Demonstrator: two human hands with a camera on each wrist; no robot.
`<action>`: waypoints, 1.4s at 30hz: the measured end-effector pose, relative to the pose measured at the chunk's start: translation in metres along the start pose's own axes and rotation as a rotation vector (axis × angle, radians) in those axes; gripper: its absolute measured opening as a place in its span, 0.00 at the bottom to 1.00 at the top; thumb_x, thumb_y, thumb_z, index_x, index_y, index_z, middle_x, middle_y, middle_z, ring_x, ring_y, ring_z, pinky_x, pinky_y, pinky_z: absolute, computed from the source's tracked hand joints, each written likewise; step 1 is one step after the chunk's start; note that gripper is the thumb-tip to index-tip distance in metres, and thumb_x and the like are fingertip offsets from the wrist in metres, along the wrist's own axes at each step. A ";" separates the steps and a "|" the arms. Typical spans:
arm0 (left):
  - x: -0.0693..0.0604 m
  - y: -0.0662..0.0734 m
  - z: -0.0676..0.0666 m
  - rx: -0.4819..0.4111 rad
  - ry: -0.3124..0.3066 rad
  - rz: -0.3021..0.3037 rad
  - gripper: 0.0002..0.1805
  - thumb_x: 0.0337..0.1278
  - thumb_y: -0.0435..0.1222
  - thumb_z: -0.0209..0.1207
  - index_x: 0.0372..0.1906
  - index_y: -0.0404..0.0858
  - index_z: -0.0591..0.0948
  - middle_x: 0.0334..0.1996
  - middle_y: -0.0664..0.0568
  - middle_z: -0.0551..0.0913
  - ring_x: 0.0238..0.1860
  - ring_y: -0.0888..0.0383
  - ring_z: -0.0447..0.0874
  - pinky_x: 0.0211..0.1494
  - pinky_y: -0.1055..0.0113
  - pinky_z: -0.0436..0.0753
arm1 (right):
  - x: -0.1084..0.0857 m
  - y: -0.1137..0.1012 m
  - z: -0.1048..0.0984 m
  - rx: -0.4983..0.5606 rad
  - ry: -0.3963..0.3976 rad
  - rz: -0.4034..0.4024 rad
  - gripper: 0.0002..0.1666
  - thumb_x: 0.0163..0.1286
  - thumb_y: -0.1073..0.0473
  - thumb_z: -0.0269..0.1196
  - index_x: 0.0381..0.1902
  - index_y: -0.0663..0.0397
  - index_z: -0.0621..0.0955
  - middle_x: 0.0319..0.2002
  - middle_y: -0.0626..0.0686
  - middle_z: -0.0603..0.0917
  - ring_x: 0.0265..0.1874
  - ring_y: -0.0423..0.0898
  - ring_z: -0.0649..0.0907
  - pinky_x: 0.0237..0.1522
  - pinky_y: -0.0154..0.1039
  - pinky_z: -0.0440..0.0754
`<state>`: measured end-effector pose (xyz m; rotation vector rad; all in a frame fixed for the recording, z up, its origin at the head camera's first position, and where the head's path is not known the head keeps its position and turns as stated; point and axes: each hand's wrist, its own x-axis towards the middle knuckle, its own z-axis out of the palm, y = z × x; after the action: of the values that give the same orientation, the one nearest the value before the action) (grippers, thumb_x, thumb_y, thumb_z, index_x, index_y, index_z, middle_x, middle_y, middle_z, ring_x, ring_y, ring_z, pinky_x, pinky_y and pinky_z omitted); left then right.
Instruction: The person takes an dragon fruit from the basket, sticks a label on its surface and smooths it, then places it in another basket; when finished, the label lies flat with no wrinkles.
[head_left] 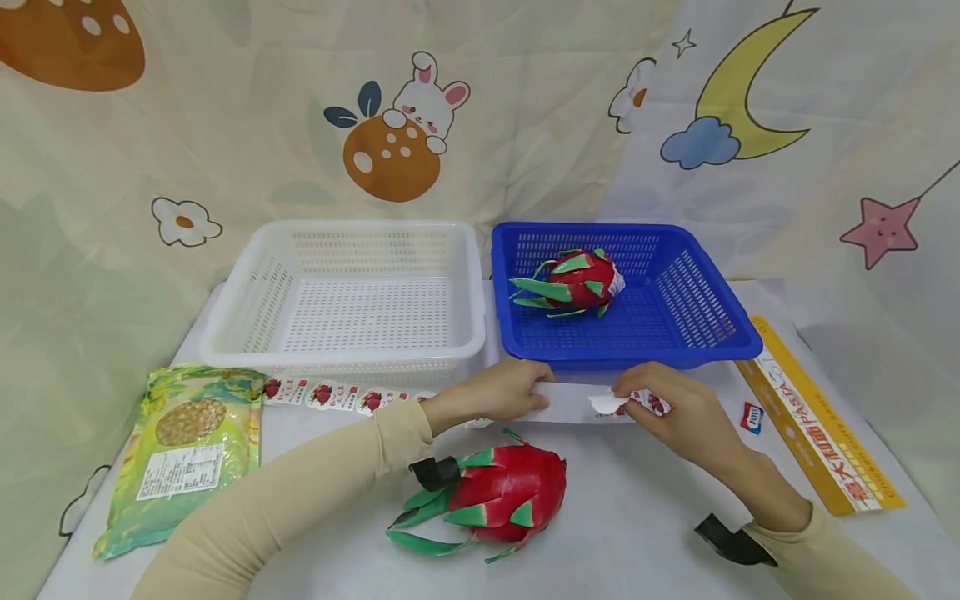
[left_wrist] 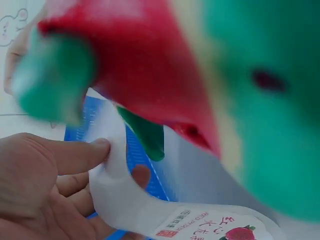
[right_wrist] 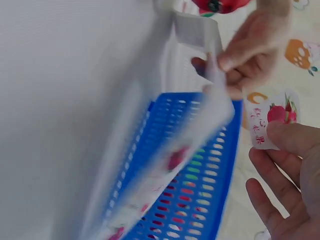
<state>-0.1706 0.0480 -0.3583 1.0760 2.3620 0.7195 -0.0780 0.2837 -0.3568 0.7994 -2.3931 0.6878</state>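
Observation:
My left hand pinches a white strip of stickers between thumb and fingers, in front of the baskets. Between the thumb and fingertips of my right hand is a single sticker printed with a red fruit and writing, apart from the strip in the right wrist view. A red dragon fruit with green scales lies on the table below the left wrist. Close to the left wrist camera, this fruit covers much of the view. The strip's printed part trails left, partly behind the left forearm.
At the back stand a white basket and a blue basket; the blue one holds another dragon fruit with a label at its end. A green-yellow bag lies left. A yellow pasta box and small blue-red label lie right.

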 end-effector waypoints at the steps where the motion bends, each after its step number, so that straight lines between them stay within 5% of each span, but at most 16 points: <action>1: 0.000 0.000 0.000 0.018 0.002 -0.004 0.17 0.63 0.36 0.60 0.55 0.36 0.80 0.46 0.49 0.85 0.38 0.58 0.80 0.39 0.72 0.78 | 0.000 0.000 -0.003 0.000 0.009 0.007 0.15 0.70 0.46 0.58 0.37 0.51 0.83 0.35 0.48 0.86 0.38 0.39 0.82 0.49 0.14 0.72; 4: -0.001 0.000 0.000 0.084 -0.001 -0.012 0.21 0.63 0.41 0.61 0.58 0.37 0.78 0.51 0.49 0.84 0.47 0.57 0.82 0.48 0.69 0.81 | -0.001 -0.001 -0.010 -0.002 0.024 0.032 0.06 0.62 0.60 0.69 0.37 0.51 0.83 0.35 0.48 0.86 0.40 0.36 0.82 0.50 0.14 0.72; 7: -0.004 0.001 0.000 0.134 -0.015 -0.022 0.27 0.62 0.46 0.60 0.62 0.36 0.75 0.56 0.48 0.82 0.56 0.55 0.81 0.56 0.64 0.81 | -0.001 -0.003 -0.014 -0.007 0.025 0.048 0.19 0.47 0.74 0.72 0.37 0.52 0.83 0.34 0.47 0.86 0.40 0.34 0.82 0.48 0.14 0.73; 15: -0.035 -0.002 -0.006 0.083 0.022 0.012 0.32 0.62 0.49 0.60 0.65 0.36 0.71 0.62 0.47 0.77 0.63 0.53 0.75 0.64 0.59 0.76 | 0.000 -0.013 -0.014 0.022 0.031 0.131 0.25 0.41 0.80 0.72 0.35 0.51 0.83 0.32 0.45 0.86 0.38 0.29 0.80 0.47 0.15 0.74; 20: -0.076 0.002 -0.012 0.032 0.019 0.036 0.38 0.53 0.56 0.64 0.65 0.40 0.72 0.61 0.51 0.77 0.61 0.54 0.76 0.59 0.58 0.80 | 0.001 -0.027 -0.012 0.233 -0.032 0.361 0.18 0.51 0.78 0.69 0.37 0.54 0.82 0.33 0.44 0.84 0.35 0.30 0.80 0.42 0.19 0.79; 25: -0.101 0.003 -0.002 0.045 -0.078 -0.015 0.51 0.38 0.62 0.69 0.69 0.43 0.68 0.64 0.53 0.73 0.63 0.55 0.73 0.50 0.61 0.84 | -0.001 -0.042 -0.002 0.557 -0.238 0.673 0.10 0.63 0.64 0.66 0.42 0.59 0.79 0.35 0.45 0.82 0.33 0.40 0.81 0.35 0.30 0.82; 28: -0.105 0.003 0.010 0.084 -0.095 -0.032 0.53 0.36 0.63 0.70 0.69 0.44 0.67 0.63 0.55 0.73 0.60 0.57 0.75 0.44 0.65 0.85 | -0.003 -0.049 0.009 0.679 -0.352 0.794 0.17 0.63 0.58 0.68 0.44 0.62 0.77 0.36 0.52 0.80 0.34 0.43 0.81 0.34 0.32 0.81; 32: -0.105 0.001 0.021 0.067 -0.100 -0.039 0.51 0.37 0.62 0.70 0.68 0.45 0.66 0.59 0.58 0.75 0.53 0.62 0.77 0.40 0.69 0.83 | -0.006 -0.054 0.021 0.734 -0.427 0.853 0.21 0.61 0.55 0.69 0.46 0.63 0.76 0.35 0.55 0.79 0.34 0.44 0.80 0.34 0.33 0.81; 42: -0.105 -0.005 0.027 0.064 -0.086 -0.028 0.49 0.39 0.63 0.69 0.67 0.46 0.66 0.53 0.61 0.78 0.49 0.66 0.77 0.40 0.69 0.82 | -0.011 -0.059 0.038 0.702 -0.417 0.861 0.23 0.58 0.57 0.71 0.46 0.63 0.76 0.35 0.55 0.78 0.35 0.45 0.80 0.35 0.30 0.81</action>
<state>-0.0949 -0.0293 -0.3631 1.0766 2.3359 0.5788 -0.0433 0.2236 -0.3742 0.0785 -2.8719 1.9280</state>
